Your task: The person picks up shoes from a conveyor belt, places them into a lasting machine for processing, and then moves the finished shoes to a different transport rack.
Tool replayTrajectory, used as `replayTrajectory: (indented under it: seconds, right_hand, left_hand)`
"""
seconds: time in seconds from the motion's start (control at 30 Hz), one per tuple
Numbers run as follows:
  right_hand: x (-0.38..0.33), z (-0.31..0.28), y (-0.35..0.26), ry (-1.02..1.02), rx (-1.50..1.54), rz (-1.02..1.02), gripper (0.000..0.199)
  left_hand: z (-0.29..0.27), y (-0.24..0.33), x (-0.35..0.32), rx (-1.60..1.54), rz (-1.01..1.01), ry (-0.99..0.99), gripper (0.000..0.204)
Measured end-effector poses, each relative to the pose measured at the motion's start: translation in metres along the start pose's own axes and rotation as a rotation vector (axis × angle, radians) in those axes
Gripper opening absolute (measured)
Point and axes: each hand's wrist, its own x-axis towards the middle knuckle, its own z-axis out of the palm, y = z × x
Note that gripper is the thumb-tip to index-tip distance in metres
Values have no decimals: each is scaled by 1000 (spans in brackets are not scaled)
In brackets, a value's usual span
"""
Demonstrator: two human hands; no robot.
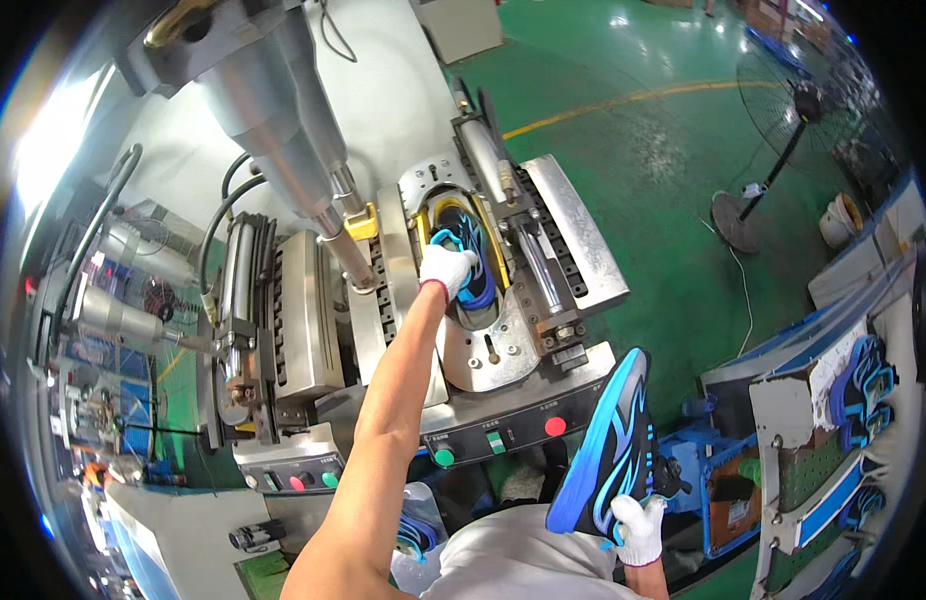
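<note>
My left hand [448,268], in a white glove, reaches forward into the sole press. Its fingers close on the upper of a black and blue sports shoe [475,262], which lies in the yellow-edged cradle [423,222] between metal plates. Down at the right, my right hand [638,530], also gloved in white, grips a second shoe [608,450] by its lower end. That shoe is held upright beside my body, away from the machine; its colours are black, blue and violet.
A thick steel press column [268,110] stands left of my left arm. A control panel [493,435] with green and red buttons runs along the machine's front. On the right are a rack [798,450] holding blue shoes, a blue crate [733,500] and a standing fan [738,220].
</note>
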Motion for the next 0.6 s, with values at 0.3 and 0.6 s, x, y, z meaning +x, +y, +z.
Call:
replayTrajectory:
  seconds: [0.3, 0.6]
  right_hand:
    - [64, 107, -59, -159, -339, -360, 23]
    - [334, 361, -84, -59, -1356, -1198, 35]
  left_hand:
    - [-124, -3, -192, -610, 172, -46, 44]
    - [-220, -136, -454, -446, -239, -73, 75]
